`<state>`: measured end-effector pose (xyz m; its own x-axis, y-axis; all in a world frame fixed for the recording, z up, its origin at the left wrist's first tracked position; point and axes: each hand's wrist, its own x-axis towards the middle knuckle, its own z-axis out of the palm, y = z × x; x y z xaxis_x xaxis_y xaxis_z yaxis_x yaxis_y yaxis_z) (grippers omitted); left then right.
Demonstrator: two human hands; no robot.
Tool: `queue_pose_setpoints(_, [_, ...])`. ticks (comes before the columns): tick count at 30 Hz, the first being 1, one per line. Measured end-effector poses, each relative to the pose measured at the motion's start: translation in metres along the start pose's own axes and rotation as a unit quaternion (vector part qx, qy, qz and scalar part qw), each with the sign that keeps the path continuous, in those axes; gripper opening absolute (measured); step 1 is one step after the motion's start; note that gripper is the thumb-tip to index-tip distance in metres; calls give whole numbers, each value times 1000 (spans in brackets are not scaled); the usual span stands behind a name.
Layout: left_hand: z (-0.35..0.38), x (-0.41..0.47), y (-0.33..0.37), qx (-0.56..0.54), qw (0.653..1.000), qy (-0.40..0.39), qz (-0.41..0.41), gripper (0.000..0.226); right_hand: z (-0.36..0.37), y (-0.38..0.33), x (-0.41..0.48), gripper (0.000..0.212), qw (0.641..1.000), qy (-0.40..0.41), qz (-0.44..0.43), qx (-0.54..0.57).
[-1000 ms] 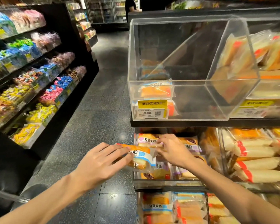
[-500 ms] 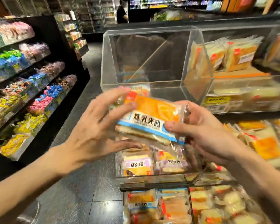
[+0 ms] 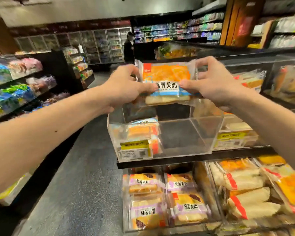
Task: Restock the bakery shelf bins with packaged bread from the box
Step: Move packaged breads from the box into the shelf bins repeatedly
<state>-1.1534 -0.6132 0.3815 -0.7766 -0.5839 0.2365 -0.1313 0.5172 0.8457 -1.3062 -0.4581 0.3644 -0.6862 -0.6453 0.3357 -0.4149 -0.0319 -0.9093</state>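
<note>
I hold an orange, white and blue bread packet (image 3: 166, 77) with both hands above the open top of a clear acrylic bin (image 3: 186, 150) on the upper shelf. My left hand (image 3: 124, 87) grips the packet's left edge, thumb on its front. My right hand (image 3: 215, 82) grips its right edge the same way. The bin holds one or two orange packets (image 3: 141, 132) at its front left, behind a yellow price tag (image 3: 134, 149); the rest of its floor is bare. The supply box is out of view.
Neighbouring clear bins to the right (image 3: 242, 133) hold bread. Lower bins hold purple-labelled packets (image 3: 162, 200) and white rolls (image 3: 245, 193). A black snack shelf (image 3: 24, 86) lines the aisle's left side. A person (image 3: 129, 46) stands far back by the coolers.
Both hands lifted the packet from the lower bin up to above the upper bin's open top. The packet now faces me flat, held at both edges. My view tilted upward.
</note>
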Motion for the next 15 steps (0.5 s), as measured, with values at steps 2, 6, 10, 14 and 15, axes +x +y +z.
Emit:
queue_pose_setpoints(2, [2, 31, -9, 45, 998, -32, -38, 27, 6, 11, 24, 47, 995, 14, -4, -96])
queue_pose_setpoints(6, [16, 82, -31, 86, 982, -120, -120, 20, 20, 26, 60, 51, 949, 1, 28, -315])
queue_pose_setpoints(10, [51, 121, -53, 207, 948, -183, -160, 18, 44, 48, 89, 54, 871, -72, 101, -476])
queue_pose_setpoints(14, [90, 142, -75, 279, 914, -249, -157, 28, 57, 77, 109, 67, 809, -113, 135, -560])
queue_pose_setpoints(15, [97, 146, -80, 300, 906, -257, -152, 28, 58, 84, 112, 68, 795, -140, 146, -572])
